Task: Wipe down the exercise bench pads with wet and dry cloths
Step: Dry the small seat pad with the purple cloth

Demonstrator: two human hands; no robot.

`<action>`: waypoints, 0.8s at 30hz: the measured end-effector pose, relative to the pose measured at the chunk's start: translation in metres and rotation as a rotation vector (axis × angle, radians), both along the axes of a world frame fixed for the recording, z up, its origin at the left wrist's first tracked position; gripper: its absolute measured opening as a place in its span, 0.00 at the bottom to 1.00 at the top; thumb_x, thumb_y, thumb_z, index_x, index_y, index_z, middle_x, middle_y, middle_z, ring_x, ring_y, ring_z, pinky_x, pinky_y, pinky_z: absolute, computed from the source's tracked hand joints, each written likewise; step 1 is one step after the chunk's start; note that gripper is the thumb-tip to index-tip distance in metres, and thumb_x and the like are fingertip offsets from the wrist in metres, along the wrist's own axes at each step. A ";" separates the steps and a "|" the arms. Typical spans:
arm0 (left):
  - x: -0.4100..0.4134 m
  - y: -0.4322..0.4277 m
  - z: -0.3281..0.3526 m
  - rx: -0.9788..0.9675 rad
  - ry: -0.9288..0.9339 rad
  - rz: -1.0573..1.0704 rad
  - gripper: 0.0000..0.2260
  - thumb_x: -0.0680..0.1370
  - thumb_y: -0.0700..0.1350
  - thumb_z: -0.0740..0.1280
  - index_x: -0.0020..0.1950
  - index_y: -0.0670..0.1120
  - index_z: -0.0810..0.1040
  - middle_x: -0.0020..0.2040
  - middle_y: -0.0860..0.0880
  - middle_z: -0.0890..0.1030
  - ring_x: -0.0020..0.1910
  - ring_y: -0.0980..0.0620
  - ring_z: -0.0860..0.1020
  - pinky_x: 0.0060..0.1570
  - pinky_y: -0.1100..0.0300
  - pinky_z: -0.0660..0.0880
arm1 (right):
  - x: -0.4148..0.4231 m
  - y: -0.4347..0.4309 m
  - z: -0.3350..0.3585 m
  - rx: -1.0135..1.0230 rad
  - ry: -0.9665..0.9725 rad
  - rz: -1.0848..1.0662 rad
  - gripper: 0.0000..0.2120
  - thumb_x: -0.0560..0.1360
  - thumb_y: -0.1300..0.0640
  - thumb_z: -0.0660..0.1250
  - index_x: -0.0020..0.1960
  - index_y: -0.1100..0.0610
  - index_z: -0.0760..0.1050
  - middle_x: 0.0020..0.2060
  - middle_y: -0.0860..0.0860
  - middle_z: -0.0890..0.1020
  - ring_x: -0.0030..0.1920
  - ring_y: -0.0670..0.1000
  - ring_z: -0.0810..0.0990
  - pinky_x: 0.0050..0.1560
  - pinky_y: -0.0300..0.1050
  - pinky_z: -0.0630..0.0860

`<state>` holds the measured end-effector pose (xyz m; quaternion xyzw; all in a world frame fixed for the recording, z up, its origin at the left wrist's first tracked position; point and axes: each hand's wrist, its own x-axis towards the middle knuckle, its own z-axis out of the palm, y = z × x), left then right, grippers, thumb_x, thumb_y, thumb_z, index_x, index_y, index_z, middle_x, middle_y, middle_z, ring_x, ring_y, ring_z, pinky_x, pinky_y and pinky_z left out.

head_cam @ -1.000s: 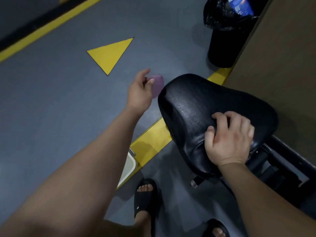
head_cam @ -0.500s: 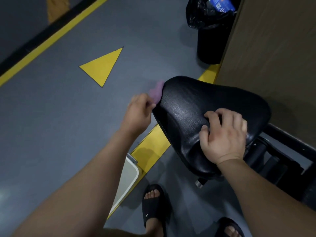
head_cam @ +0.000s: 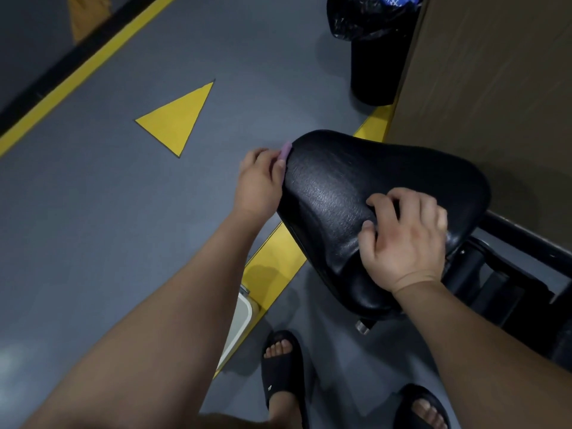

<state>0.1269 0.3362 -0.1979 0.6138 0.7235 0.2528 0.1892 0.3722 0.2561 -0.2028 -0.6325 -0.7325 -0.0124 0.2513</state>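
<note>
Holding a small purple cloth [head_cam: 285,151], the left hand [head_cam: 258,181] pinches it tight and presses it on the left edge of the black bench pad [head_cam: 356,187]. The right hand [head_cam: 405,239] lies on top of the pad with its fingers [head_cam: 379,201] curled, holding nothing that can be seen. A black bin [head_cam: 376,72] stands on the grey floor [head_cam: 93,196] behind the pad, by a yellow triangle [head_cam: 178,116].

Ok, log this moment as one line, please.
left hand: purple cloth on black seat pad left edge | right hand: pressing pad top, cloth not visible | phase: wiping
</note>
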 end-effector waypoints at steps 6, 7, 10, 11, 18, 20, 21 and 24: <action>0.006 0.011 -0.013 -0.154 -0.389 0.082 0.18 0.87 0.52 0.53 0.74 0.57 0.74 0.69 0.58 0.77 0.68 0.60 0.72 0.69 0.63 0.66 | 0.000 0.002 -0.005 0.016 -0.005 -0.002 0.17 0.74 0.50 0.64 0.60 0.55 0.79 0.56 0.57 0.77 0.57 0.61 0.72 0.58 0.57 0.66; 0.003 0.020 -0.015 -0.204 -0.481 0.091 0.18 0.87 0.52 0.54 0.73 0.56 0.76 0.67 0.58 0.79 0.67 0.59 0.74 0.71 0.61 0.66 | 0.000 0.003 -0.006 0.020 -0.003 0.000 0.18 0.74 0.51 0.64 0.60 0.55 0.79 0.56 0.57 0.77 0.57 0.61 0.72 0.58 0.57 0.66; -0.002 0.057 -0.012 -0.360 -0.653 0.050 0.17 0.86 0.50 0.57 0.69 0.49 0.80 0.63 0.54 0.83 0.66 0.55 0.78 0.73 0.54 0.68 | 0.001 0.004 -0.007 0.017 0.005 0.007 0.18 0.73 0.50 0.64 0.60 0.55 0.79 0.56 0.56 0.77 0.57 0.61 0.71 0.57 0.56 0.66; -0.001 0.067 -0.010 -0.393 -0.645 0.010 0.17 0.87 0.48 0.56 0.69 0.47 0.80 0.62 0.53 0.83 0.64 0.55 0.79 0.72 0.56 0.70 | 0.001 0.004 -0.007 0.013 0.008 0.008 0.18 0.73 0.50 0.64 0.60 0.55 0.79 0.56 0.56 0.77 0.57 0.61 0.71 0.57 0.56 0.66; -0.002 0.023 -0.003 -0.319 -0.646 0.111 0.17 0.86 0.58 0.55 0.70 0.60 0.78 0.48 0.60 0.84 0.44 0.55 0.79 0.39 0.60 0.75 | 0.000 0.001 -0.002 -0.001 0.007 0.003 0.18 0.73 0.51 0.64 0.59 0.55 0.79 0.55 0.57 0.77 0.57 0.62 0.72 0.57 0.57 0.66; 0.002 -0.007 0.000 -0.257 -0.616 0.132 0.15 0.86 0.58 0.55 0.69 0.66 0.75 0.40 0.62 0.81 0.37 0.54 0.72 0.28 0.61 0.63 | 0.000 0.000 -0.001 -0.003 -0.001 0.001 0.17 0.73 0.51 0.64 0.60 0.55 0.79 0.56 0.57 0.77 0.57 0.62 0.72 0.57 0.57 0.66; 0.004 -0.016 0.000 -0.240 -0.634 0.113 0.15 0.85 0.57 0.53 0.69 0.69 0.74 0.45 0.63 0.82 0.40 0.54 0.72 0.29 0.60 0.63 | 0.000 0.000 -0.001 -0.004 -0.004 -0.002 0.17 0.73 0.51 0.64 0.60 0.55 0.79 0.56 0.57 0.77 0.57 0.62 0.72 0.57 0.57 0.66; 0.007 -0.014 0.002 -0.232 -0.626 0.092 0.18 0.85 0.55 0.48 0.66 0.71 0.71 0.59 0.63 0.81 0.51 0.51 0.79 0.36 0.57 0.72 | 0.000 -0.001 0.000 -0.010 -0.008 -0.012 0.17 0.73 0.51 0.64 0.60 0.55 0.79 0.56 0.57 0.77 0.57 0.62 0.72 0.58 0.57 0.66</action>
